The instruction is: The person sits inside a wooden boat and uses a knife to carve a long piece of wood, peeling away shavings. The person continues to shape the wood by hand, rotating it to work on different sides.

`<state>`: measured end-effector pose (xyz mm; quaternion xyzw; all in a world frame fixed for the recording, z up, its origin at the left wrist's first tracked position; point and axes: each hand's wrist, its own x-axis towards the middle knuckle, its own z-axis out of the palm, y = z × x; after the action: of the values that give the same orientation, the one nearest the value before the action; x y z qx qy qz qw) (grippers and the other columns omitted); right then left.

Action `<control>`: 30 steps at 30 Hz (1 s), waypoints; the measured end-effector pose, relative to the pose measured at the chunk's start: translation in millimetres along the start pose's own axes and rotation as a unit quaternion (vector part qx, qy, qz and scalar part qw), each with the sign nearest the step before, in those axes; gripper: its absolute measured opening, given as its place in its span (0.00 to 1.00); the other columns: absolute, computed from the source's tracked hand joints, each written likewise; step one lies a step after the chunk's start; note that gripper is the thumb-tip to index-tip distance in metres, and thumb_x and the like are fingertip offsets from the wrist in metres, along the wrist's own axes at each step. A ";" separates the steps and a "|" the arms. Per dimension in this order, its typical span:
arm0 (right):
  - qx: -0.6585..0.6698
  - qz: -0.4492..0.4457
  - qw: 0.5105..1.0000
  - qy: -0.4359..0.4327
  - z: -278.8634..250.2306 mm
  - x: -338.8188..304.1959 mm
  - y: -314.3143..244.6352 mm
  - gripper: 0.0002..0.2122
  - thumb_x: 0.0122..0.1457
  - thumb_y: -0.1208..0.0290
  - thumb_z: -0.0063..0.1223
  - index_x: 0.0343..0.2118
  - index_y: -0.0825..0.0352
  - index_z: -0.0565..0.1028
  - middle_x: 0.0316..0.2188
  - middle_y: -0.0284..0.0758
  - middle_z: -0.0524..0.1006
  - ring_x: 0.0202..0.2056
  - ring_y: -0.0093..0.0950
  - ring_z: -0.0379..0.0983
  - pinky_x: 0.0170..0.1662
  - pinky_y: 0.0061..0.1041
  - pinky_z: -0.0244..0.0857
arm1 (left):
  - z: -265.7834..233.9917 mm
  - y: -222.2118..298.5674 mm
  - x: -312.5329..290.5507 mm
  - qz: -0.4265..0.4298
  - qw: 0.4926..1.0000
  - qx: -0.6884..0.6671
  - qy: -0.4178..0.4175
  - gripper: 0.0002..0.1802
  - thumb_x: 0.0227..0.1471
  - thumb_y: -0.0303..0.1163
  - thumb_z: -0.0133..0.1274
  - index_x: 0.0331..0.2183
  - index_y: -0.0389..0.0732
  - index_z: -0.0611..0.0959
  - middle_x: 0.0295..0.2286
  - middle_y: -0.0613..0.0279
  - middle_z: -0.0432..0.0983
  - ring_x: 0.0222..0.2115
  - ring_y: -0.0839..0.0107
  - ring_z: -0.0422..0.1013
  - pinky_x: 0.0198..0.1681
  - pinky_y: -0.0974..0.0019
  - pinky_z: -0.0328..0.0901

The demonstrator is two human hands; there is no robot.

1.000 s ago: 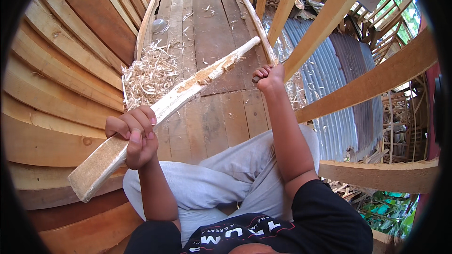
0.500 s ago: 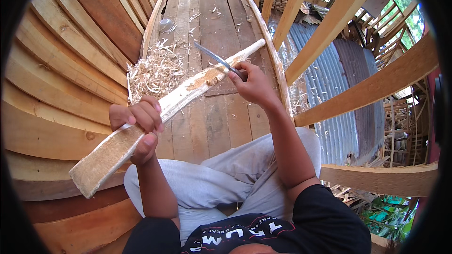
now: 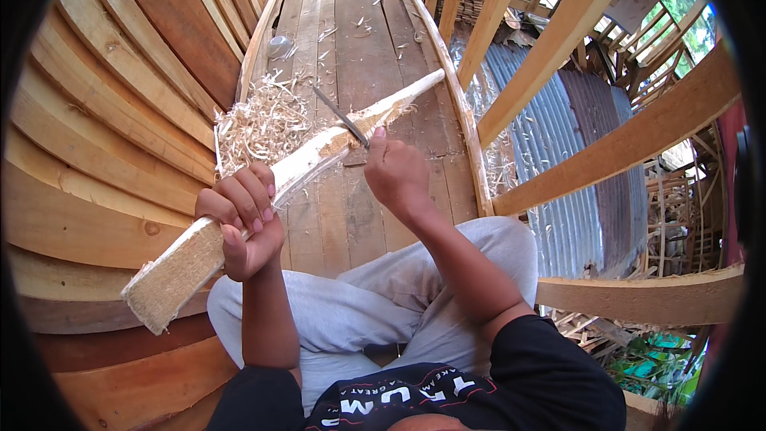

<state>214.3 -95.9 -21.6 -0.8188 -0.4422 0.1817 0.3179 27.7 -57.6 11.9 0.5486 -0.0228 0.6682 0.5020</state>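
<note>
A long pale piece of wood (image 3: 319, 146) slants from the lower left up to the far right, broad and flat-cut at its near end and narrow at the far end. My left hand (image 3: 243, 215) is wrapped round it near the broad end. In my closed right hand (image 3: 396, 172) is a knife, its handle hidden by the fingers. The dark knife blade (image 3: 339, 114) lies across the wood's middle, pointing to the far left. Just beyond the blade, the wood's surface looks rough and brownish, with curled slivers hanging from it.
Wood shavings (image 3: 259, 124) are heaped beside the plank wall (image 3: 104, 112) at left. A clear plastic cup (image 3: 279, 47) lies past them on the plank floor (image 3: 363, 40). At right, wooden railing posts (image 3: 550, 40) stand before corrugated metal sheets (image 3: 550, 160). My crossed legs (image 3: 359, 303) are below the wood.
My right hand has drawn the knife along the wood toward me, to the lower left. My left hand has turned slightly and shifted a little right, still gripping the wood.
</note>
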 end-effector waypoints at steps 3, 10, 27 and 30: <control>-0.024 -0.056 0.998 0.007 1.7 -19.1 -14.2 0.27 0.64 0.58 0.31 0.18 0.72 0.77 0.19 0.53 0.75 0.23 0.52 0.74 0.30 0.50 0.66 | 6.2 2.2 -0.9 0.009 1.000 0.021 -0.009 0.16 0.52 0.40 0.50 0.22 0.49 0.61 0.14 0.72 0.55 0.17 0.79 0.53 0.30 0.67 0.52; -0.072 -0.044 0.991 0.103 5.3 4.6 5.2 0.23 0.60 0.62 0.37 0.15 0.71 0.76 0.16 0.53 0.74 0.23 0.51 0.75 0.30 0.46 0.69 | 6.5 -0.4 -2.4 0.039 0.999 -0.003 0.001 0.11 0.47 0.30 0.50 0.21 0.45 0.64 0.13 0.69 0.57 0.14 0.77 0.54 0.25 0.67 0.54; -0.084 -0.024 0.995 0.050 -16.6 -0.7 -0.3 0.24 0.60 0.60 0.35 0.19 0.72 0.78 0.20 0.52 0.76 0.25 0.51 0.75 0.34 0.48 0.69 | 21.5 5.1 -2.2 0.039 0.996 0.035 -0.077 0.12 0.42 0.29 0.50 0.17 0.46 0.63 0.11 0.71 0.58 0.13 0.78 0.55 0.22 0.69 0.55; -0.102 -0.052 0.993 0.020 -21.9 -35.5 -26.1 0.24 0.60 0.60 0.35 0.19 0.72 0.78 0.19 0.52 0.76 0.24 0.50 0.75 0.34 0.48 0.69 | 19.8 2.3 -3.3 0.042 0.997 0.031 -0.060 0.13 0.42 0.28 0.51 0.17 0.45 0.62 0.11 0.70 0.57 0.12 0.77 0.55 0.22 0.68 0.55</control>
<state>191.8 -122.9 12.8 -0.8262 -0.4938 0.1023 0.2512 39.8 -72.4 18.5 0.6012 -0.0554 0.6553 0.4539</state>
